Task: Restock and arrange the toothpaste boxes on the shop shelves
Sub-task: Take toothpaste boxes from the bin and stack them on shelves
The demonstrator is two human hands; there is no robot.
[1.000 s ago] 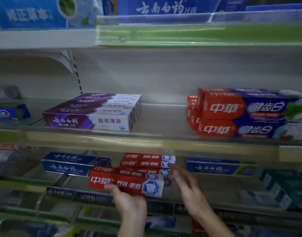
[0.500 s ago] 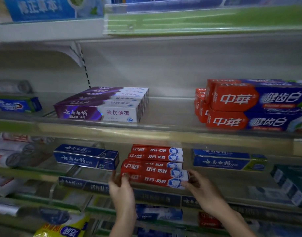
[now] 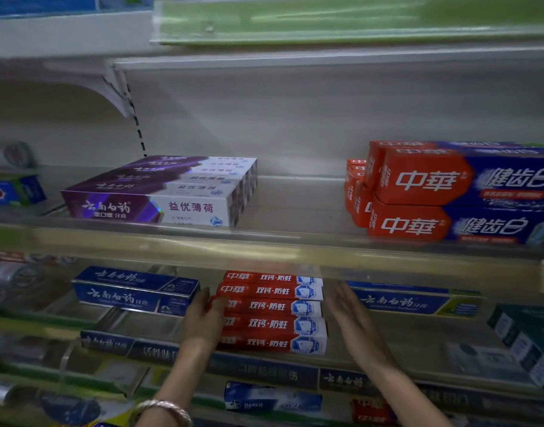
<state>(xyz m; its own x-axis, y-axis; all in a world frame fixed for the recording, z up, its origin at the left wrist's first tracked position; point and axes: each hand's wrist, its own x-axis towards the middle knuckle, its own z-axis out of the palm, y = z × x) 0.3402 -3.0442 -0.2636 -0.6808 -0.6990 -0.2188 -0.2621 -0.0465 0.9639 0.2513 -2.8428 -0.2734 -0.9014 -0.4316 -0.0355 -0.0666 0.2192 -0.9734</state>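
Note:
A row of several red toothpaste boxes (image 3: 272, 312) lies on the lower shelf (image 3: 418, 343), one behind another. My left hand (image 3: 202, 322) rests flat against the left ends of the front boxes, fingers together. Just right of the row hovers my right hand (image 3: 354, 322), fingers spread, a small gap from the boxes' white ends. Neither hand grips a box.
Blue boxes (image 3: 135, 289) lie left of the red row, another blue box (image 3: 412, 300) to its right. The middle shelf (image 3: 295, 245) above carries purple boxes (image 3: 159, 192) and large red-and-blue boxes (image 3: 455, 192). Teal boxes (image 3: 529, 340) sit at far right.
The red box held a second ago has been set down at the front of the row. My right hand has let go and drawn slightly away; my left hand now presses the boxes' left ends.

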